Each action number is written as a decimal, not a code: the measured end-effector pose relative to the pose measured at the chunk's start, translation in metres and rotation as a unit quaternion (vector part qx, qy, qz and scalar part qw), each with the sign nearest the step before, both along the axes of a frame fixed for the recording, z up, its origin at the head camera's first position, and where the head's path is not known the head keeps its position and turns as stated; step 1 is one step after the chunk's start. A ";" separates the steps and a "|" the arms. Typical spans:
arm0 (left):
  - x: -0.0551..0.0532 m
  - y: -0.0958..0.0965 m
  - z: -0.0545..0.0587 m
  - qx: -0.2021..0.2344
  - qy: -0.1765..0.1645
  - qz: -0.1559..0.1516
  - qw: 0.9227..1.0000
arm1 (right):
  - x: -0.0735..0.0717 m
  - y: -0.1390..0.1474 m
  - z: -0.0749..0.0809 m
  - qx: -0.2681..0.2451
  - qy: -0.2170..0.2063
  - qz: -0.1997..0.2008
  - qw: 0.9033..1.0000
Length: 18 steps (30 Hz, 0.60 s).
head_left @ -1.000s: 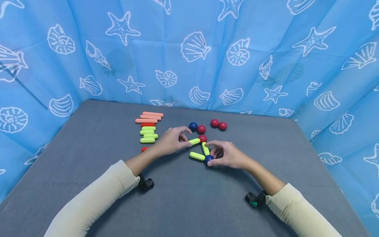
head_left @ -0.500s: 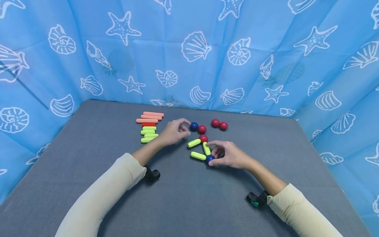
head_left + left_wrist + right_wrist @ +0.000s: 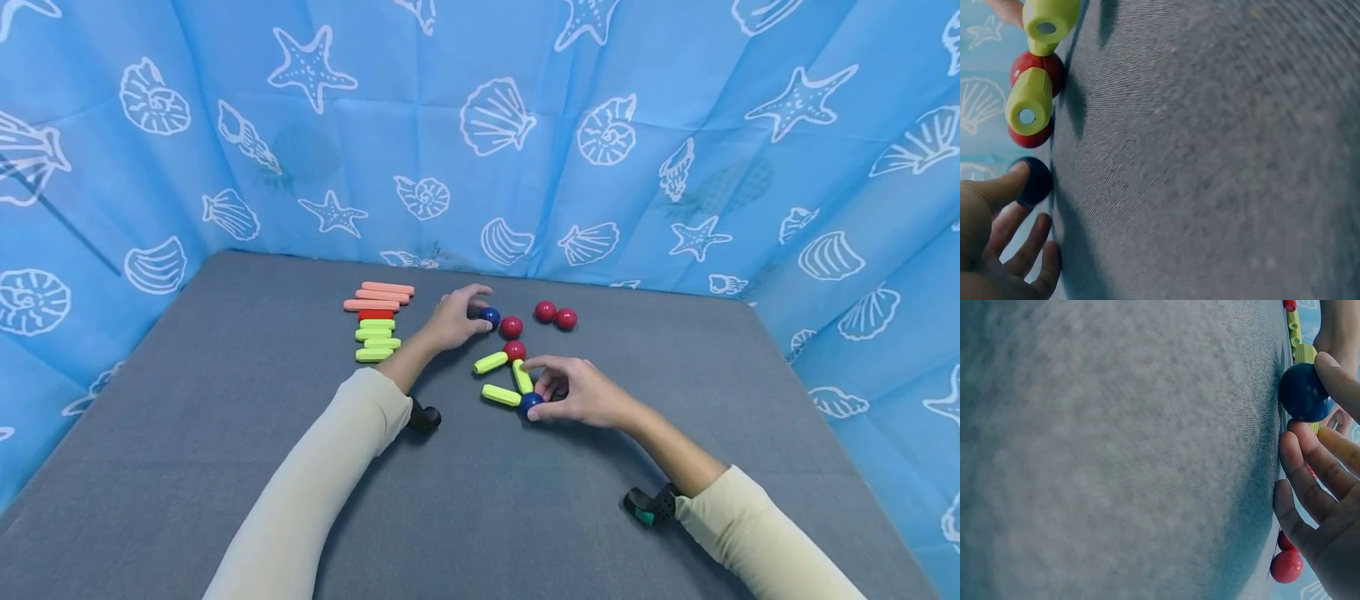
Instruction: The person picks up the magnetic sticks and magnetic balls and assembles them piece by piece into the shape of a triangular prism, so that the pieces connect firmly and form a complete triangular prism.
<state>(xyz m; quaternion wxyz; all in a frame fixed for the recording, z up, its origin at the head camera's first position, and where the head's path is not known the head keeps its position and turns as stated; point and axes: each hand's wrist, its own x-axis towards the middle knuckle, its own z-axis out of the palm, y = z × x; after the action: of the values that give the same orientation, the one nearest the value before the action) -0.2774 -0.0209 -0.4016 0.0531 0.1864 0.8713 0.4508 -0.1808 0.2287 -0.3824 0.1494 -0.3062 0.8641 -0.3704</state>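
Observation:
At the back middle, my left hand (image 3: 456, 320) has its thumb and fingers round a dark blue ball (image 3: 490, 317); the left wrist view has the thumb (image 3: 1007, 186) on that ball. Nearer, my right hand (image 3: 581, 392) grips a second blue ball (image 3: 531, 405) between thumb and fingers, its index fingertip at a yellow-green stick (image 3: 522, 377). This stick runs from a red ball (image 3: 514, 351) to the blue one. Another yellow-green stick (image 3: 500, 395) meets the held ball from the left. A third yellow-green stick (image 3: 491, 362) joins the red ball; its free end shows a silvery disc.
Another red ball (image 3: 512, 327) sits beside the left hand's ball. Two red balls (image 3: 555, 314) lie behind the right hand. To the left are several yellow-green sticks (image 3: 375, 340), a red stick (image 3: 376, 315) and salmon sticks (image 3: 378, 297). A blue curtain (image 3: 480, 150) borders the grey table (image 3: 480, 517).
My left hand has left the yellow-green stick, moved back and right, and taken hold of the far blue ball. The right hand has stayed on its ball.

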 end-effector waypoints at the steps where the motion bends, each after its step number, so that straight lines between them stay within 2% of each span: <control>1: 0.000 -0.001 0.000 -0.002 -0.002 0.004 1.000 | 0.000 0.001 0.000 0.000 0.000 0.001 1.000; 4: 0.000 -0.009 0.002 -0.009 -0.010 0.004 1.000 | 0.000 0.001 0.000 0.001 -0.001 0.002 1.000; 9: 0.008 -0.029 0.008 -0.030 -0.036 -0.034 0.998 | 0.000 0.001 0.001 -0.001 -0.003 0.001 1.000; 12: 0.016 -0.040 0.012 -0.052 -0.047 -0.063 0.996 | 0.001 0.001 0.000 -0.004 -0.001 0.002 1.000; 18: 0.038 -0.054 0.017 -0.077 -0.054 -0.117 0.989 | 0.002 0.002 0.000 -0.008 0.003 0.003 1.000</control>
<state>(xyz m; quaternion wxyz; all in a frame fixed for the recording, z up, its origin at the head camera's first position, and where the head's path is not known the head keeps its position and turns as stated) -0.2390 -0.0751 -0.3848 0.1669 0.2578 0.8713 0.3828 -0.1790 0.2303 -0.3828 0.1459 -0.3110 0.8607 -0.3756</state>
